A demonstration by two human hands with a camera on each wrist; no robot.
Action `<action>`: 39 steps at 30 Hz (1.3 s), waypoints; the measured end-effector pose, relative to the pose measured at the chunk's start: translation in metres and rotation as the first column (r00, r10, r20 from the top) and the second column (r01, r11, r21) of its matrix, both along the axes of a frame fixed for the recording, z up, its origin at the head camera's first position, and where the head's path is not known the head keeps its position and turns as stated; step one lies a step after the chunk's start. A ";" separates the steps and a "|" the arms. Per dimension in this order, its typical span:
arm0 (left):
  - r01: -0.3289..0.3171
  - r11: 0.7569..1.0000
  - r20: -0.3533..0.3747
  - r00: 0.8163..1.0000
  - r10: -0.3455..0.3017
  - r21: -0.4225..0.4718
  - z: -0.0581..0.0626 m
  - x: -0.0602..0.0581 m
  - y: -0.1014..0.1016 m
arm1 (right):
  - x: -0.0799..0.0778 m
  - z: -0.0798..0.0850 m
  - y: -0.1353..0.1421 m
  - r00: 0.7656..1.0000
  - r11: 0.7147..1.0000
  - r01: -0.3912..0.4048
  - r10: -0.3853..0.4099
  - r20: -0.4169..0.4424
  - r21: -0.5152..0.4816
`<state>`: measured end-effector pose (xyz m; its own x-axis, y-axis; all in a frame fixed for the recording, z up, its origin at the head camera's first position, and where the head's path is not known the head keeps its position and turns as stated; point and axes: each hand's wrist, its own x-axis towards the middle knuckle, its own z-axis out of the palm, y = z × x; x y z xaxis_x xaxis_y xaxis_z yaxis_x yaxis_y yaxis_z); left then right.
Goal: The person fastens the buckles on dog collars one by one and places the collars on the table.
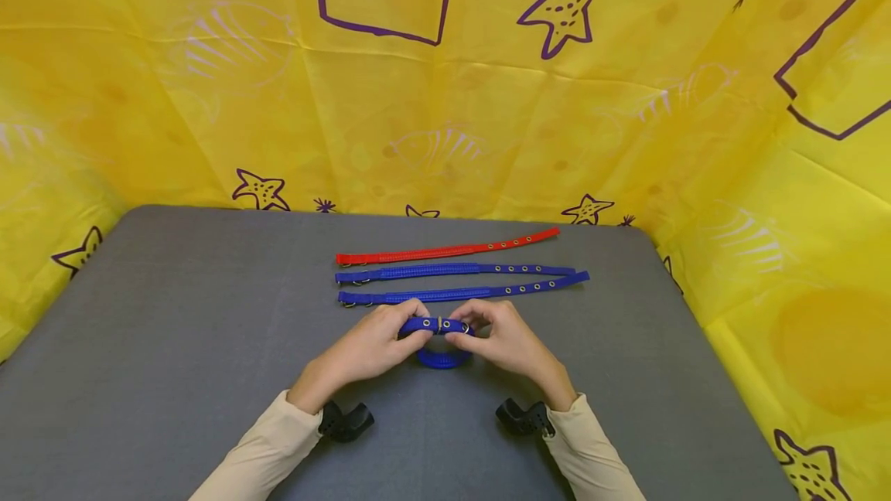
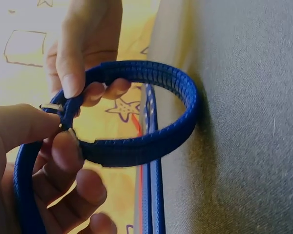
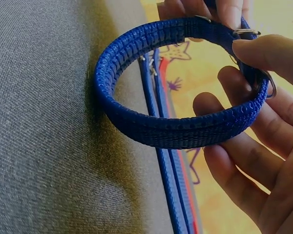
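Observation:
A blue pet collar with metal eyelets is bent into a round loop, upright in front of the person. My left hand pinches the strap left of the buckle between thumb and fingers. On the other side, my right hand pinches the collar near its D-ring. The metal buckle lies between the two hands, with the strap running through it. In the left wrist view, the padded part of the loop hangs toward the grey tabletop; whether it touches there I cannot tell.
Beyond the hands, a red collar and two blue collars, one farther and one nearer, lie stretched out on the grey table. A yellow patterned cloth surrounds the table's back and sides.

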<state>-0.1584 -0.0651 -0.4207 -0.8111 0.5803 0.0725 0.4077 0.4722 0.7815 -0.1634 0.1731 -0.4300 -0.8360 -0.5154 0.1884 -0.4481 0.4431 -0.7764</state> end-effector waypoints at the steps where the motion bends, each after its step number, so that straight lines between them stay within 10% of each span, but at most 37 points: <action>1: 0.002 1.000 0.004 1.000 -0.002 0.002 0.000 0.000 0.000 | 0.000 0.000 0.000 1.000 1.000 0.000 0.000 0.001 0.000; 14: 0.032 0.999 0.004 0.999 -0.032 0.024 -0.002 0.000 -0.001 | 0.000 0.000 0.002 1.000 1.000 -0.015 0.015 -0.003 0.011; 39: 0.129 0.984 0.300 0.940 -0.160 0.118 0.002 -0.006 -0.014 | -0.001 0.001 0.000 0.999 1.000 0.000 -0.001 0.032 0.027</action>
<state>-0.1646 -0.0788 -0.4186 -0.7105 0.6956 -0.1060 0.1991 0.3431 0.9180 -0.1644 0.1730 -0.4293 -0.8416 -0.5197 0.1473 -0.4228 0.4641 -0.7784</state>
